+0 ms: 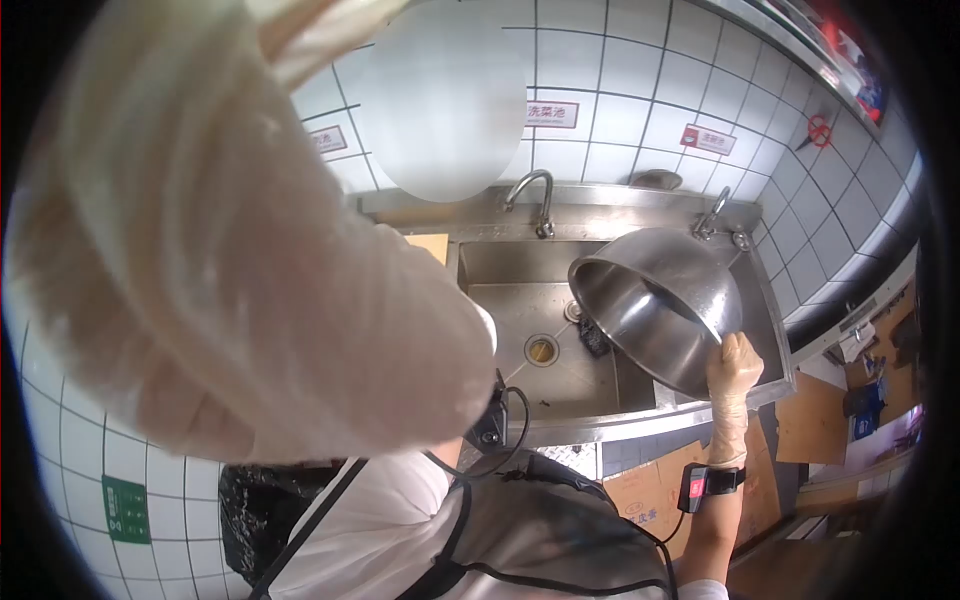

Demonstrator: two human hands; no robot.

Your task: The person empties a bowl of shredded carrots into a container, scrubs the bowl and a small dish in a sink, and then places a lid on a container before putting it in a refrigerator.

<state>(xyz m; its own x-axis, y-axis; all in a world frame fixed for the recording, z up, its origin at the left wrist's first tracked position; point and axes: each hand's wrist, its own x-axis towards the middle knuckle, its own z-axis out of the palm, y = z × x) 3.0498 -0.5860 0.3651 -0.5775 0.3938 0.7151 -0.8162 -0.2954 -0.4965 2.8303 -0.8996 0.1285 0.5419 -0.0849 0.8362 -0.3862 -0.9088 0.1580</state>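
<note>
My right hand [734, 366], in a pale glove, is closed around the near right rim of a large steel bowl [690, 285]. The bowl is tilted over the right side of the steel sink [540, 424], its opening facing left and down. My left hand [270, 240], also gloved, is raised very close to the camera and fills the upper left of the view. It is blurred, and I cannot make out its fingers or anything in them.
Two taps, one curved [546, 205] and one at the right [712, 212], stand behind the sink. A dark object [594, 338] lies by the drain [541, 350]. Cardboard [650, 490] is below the sink's front edge, and a black bag [262, 515] is at lower left.
</note>
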